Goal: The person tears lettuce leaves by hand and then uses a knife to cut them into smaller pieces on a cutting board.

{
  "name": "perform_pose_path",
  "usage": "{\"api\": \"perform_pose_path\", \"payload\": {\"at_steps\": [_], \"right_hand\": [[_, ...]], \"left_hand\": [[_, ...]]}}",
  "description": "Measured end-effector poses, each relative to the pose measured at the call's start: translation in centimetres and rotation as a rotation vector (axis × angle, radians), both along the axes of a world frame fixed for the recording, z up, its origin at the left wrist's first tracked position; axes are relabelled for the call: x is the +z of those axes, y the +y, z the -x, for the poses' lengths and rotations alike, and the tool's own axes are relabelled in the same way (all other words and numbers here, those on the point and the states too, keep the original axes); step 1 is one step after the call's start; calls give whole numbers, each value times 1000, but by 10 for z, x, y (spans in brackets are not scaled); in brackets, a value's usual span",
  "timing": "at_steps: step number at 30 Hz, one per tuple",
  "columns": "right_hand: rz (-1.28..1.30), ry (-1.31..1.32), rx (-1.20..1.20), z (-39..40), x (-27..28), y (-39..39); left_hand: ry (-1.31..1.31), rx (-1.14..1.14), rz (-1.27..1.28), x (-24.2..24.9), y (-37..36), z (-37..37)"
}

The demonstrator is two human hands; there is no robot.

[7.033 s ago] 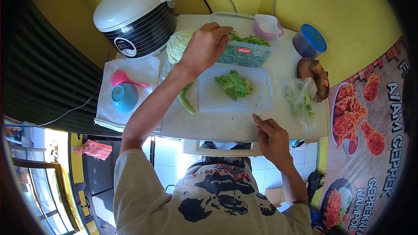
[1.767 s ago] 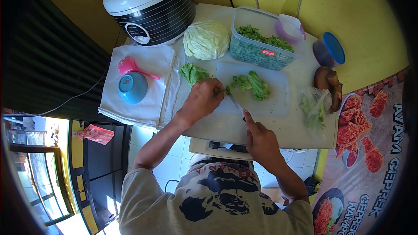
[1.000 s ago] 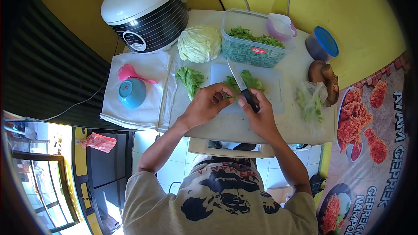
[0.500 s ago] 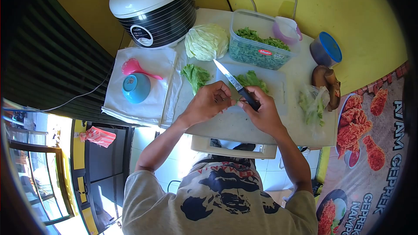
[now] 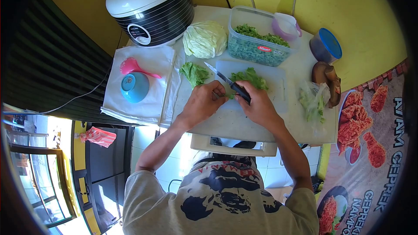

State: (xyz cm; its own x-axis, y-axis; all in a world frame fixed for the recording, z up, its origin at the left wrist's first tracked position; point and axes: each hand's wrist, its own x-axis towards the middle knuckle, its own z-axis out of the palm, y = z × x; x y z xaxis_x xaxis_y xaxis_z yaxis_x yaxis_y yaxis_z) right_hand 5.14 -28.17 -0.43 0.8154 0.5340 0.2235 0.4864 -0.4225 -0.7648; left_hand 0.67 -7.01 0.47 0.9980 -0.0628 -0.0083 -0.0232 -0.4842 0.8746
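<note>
My right hand [image 5: 259, 105] grips a black-handled knife [image 5: 225, 80], its blade pointing up and left over the white cutting board [image 5: 278, 88]. My left hand [image 5: 203, 102] pinches a small green lettuce stem against the knife, right beside the right hand. A pile of lettuce leaves [image 5: 250, 77] lies on the board just beyond both hands. Another loose lettuce leaf [image 5: 193, 73] rests on the table left of the board.
A rice cooker [image 5: 150, 5] stands at the back left, a cabbage head [image 5: 205, 39] beside it. A clear tub of greens [image 5: 258, 42], a blue-lidded jar [image 5: 326, 45], a bag of greens [image 5: 311, 101], and a blue bowl [image 5: 134, 87] with pink spoon on a cloth surround the board.
The right hand picked the knife up from the board and brought it to the left hand. The blade has swung down and left; both hands stay together over the stem.
</note>
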Motion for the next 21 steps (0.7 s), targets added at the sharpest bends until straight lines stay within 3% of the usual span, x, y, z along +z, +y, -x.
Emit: {"api": "perform_pose_path", "payload": {"at_steps": [5,8,11,13,16,21], "right_hand": [[71,-69,36,-5,7,7],[-37,-309,8,-5,-2,9],[-36,-148,-38,15,7,1],[57,-158,-22,30,4,-12],[234,-182,19,48,-1,-33],[321,-244,6,56,-1,-52]], "left_hand": [[-47,-8,-69,2,6,1],[-125,14,-162,2,10,7],[-175,58,-248,4,12,16],[-185,73,-272,8,9,21],[-500,4,-440,-3,9,26],[-573,-47,-533,-22,-1,24]]}}
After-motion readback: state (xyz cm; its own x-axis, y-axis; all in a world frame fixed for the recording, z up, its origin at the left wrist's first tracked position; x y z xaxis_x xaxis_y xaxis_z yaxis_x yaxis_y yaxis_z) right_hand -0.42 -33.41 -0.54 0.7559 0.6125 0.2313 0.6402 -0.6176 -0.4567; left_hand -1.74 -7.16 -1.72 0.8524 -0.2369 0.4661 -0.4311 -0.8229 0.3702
